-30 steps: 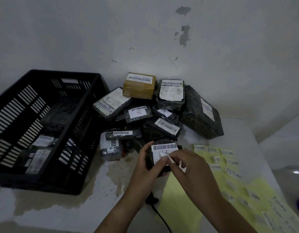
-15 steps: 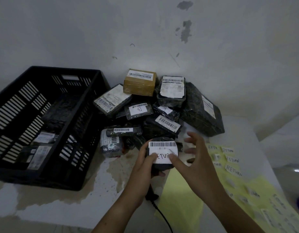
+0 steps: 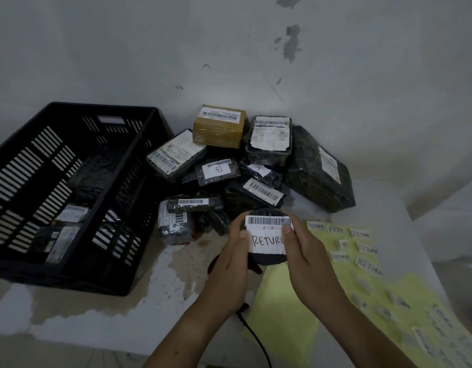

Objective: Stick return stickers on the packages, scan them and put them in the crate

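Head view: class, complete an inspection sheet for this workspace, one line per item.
Surface: table, white with stained patches.
Job's things: held package bears a RETURN sticker; pile of packages by the wall; crate at left, packages inside; yellow sheet of stickers at right.
Clutter: nothing seen.
Grippers: left hand and right hand grip the package, thumbs on its label.
Cables: black cable runs from under the left hand toward the near edge.
Surroundings: grey wall, paint flaked.
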{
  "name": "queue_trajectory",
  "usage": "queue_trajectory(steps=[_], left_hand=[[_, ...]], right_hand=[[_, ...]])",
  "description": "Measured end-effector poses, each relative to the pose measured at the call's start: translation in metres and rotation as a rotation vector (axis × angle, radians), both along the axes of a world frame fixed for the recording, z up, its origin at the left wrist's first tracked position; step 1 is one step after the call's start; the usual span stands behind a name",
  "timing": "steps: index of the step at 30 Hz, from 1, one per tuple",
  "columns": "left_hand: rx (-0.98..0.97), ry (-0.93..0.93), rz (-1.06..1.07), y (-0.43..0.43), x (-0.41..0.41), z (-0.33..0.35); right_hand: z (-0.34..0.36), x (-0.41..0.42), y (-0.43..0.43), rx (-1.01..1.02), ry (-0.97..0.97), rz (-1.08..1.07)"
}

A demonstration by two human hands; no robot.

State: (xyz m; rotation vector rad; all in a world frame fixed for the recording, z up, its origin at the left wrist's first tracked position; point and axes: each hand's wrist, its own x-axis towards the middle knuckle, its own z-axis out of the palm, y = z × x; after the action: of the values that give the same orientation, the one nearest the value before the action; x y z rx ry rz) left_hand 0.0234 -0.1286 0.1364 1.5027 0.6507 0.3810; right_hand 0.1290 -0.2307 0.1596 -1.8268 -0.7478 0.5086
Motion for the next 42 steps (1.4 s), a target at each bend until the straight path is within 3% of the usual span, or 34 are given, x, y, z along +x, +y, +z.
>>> queue_trajectory(steps=[3,10,15,18,24,30,33,38,42], left_hand=[[0.044,-0.002,0.000,0.002,0.002,0.005],[0.131,0.030,-0.035,-0.003,0.002,0.004],[0.071,-0.042,0.040,0.006,0.009,0.008],[-0.004,-0.060,0.074,0.017,0.009,0.009],[0.043,-0.043,0.026,0.055,-0.020,0.012],[0.552,0.033,0.025,0.140,-0.109,0.025],[0.791,0.159,0.085,0.198,-0.176,0.021],[1.042,0.451,0.270,0.289,-0.286,-0.001],[1.078,0.686,0.441,0.350,-0.343,-0.015]], right_hand=[[0.003,0.003,-0.002,0.039,0.055,0.067],[0.002,0.012,-0.004,0.017,-0.016,0.088],[0.003,0.020,-0.005,0.072,0.185,0.203],[0.002,0.019,0.002,0.009,0.040,0.331],[0.004,0.003,0.036,0.066,-0.078,0.281],[0.003,-0.043,0.091,0.026,-0.046,0.231],[0.001,-0.069,0.125,0.017,0.011,0.273],[0.009,-0.102,0.181,0.028,0.020,0.333],[0.021,-0.120,0.236,0.061,-0.047,0.358]])
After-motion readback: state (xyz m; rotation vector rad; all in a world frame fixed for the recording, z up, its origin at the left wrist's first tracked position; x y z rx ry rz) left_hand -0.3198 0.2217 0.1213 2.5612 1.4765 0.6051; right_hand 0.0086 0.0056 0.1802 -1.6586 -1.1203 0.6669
